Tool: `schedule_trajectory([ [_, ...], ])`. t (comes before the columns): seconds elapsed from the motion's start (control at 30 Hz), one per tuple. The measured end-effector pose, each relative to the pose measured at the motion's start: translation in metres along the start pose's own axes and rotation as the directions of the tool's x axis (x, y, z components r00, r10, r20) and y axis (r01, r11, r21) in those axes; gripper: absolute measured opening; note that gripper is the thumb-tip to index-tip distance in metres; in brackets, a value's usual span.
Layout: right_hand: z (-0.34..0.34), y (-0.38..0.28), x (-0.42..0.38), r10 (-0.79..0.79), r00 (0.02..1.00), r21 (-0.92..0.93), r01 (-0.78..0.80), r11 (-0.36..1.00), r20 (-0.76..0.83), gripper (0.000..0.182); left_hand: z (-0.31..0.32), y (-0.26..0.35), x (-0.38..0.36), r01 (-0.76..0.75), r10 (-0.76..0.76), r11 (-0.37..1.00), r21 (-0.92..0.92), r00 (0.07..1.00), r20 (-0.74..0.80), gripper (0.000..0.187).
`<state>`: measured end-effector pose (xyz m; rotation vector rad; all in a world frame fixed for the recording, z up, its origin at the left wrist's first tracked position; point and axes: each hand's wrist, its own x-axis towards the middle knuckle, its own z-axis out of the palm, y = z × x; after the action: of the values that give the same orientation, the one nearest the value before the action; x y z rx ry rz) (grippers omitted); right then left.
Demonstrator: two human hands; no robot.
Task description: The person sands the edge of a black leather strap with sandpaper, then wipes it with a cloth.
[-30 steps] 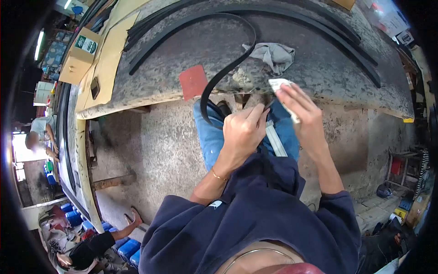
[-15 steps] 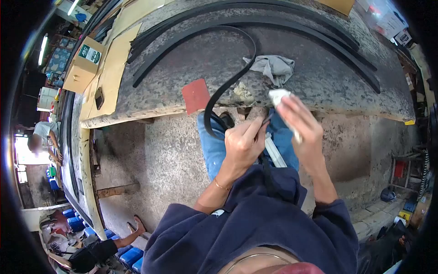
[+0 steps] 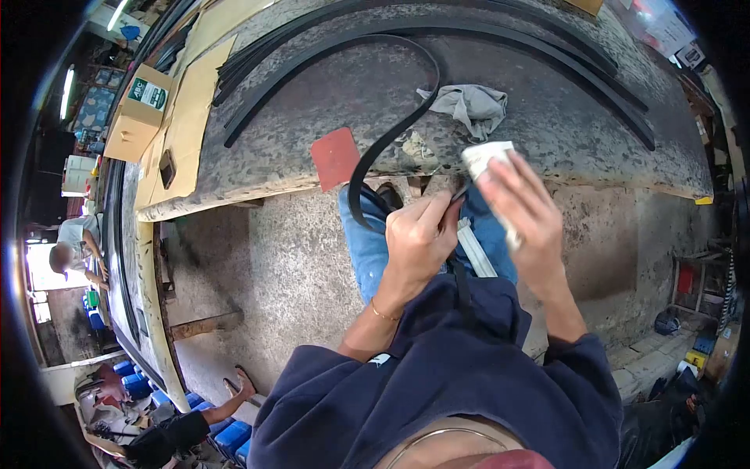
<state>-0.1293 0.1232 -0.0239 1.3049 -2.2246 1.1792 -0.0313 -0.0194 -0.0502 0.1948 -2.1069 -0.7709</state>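
Note:
My left hand (image 3: 420, 234) is closed around a black flat strip (image 3: 381, 144), with a short end poking out past the thumb. From that hand the strip curves up and loops over the table. My right hand (image 3: 530, 205), just to the right of the strip's end and apart from it, grips a folded white cloth (image 3: 486, 156). Part of the cloth is hidden behind the fingers. A pale, long bundle (image 3: 475, 252) lies on my lap between the hands. On the table near its front edge are a red square sheet (image 3: 336, 155) and a crumpled grey cloth (image 3: 472, 106).
Several long black strips (image 3: 516, 39) lie curved across the dark worktable (image 3: 273, 152). At left are cardboard sheets (image 3: 187, 133), a phone (image 3: 166, 169) and a cardboard box (image 3: 141, 113). A co-worker (image 3: 76, 242) is at far left; another person's leg (image 3: 223, 410) shows below.
My right hand has turned slightly, and more of the white cloth shows above its fingers. My left hand keeps its grip on the strip. The view has shifted a little.

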Motion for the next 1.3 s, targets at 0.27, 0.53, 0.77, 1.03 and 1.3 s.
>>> schedule_trajectory([
  [0.27,-0.002,0.0,0.006,-0.256,0.946,-0.127,0.284,0.95,0.2,0.03,-0.009,0.008,0.009,0.177,-0.21,0.971,0.161,0.952,0.223,0.016],
  [0.53,-0.004,-0.001,0.009,-0.267,0.927,-0.143,0.311,0.94,0.263,0.037,-0.006,0.004,0.006,0.18,-0.224,0.968,0.177,0.935,0.275,0.011],
  [0.77,-0.008,0.005,0.01,-0.285,0.92,-0.155,0.333,0.93,0.268,0.032,-0.002,0.003,0.008,0.089,-0.113,0.987,0.132,0.976,0.188,0.015],
  [1.03,-0.008,0.011,0.012,-0.24,0.933,-0.081,0.27,0.96,0.268,0.036,0.004,0.002,0.003,0.052,-0.064,0.993,0.11,0.991,0.115,0.013],
  [1.3,-0.004,0.001,0.006,-0.092,0.996,0.13,0.092,0.987,-0.006,0.037,-0.005,0.014,0.015,-0.024,0.025,0.999,-0.033,0.999,0.039,0.015],
])
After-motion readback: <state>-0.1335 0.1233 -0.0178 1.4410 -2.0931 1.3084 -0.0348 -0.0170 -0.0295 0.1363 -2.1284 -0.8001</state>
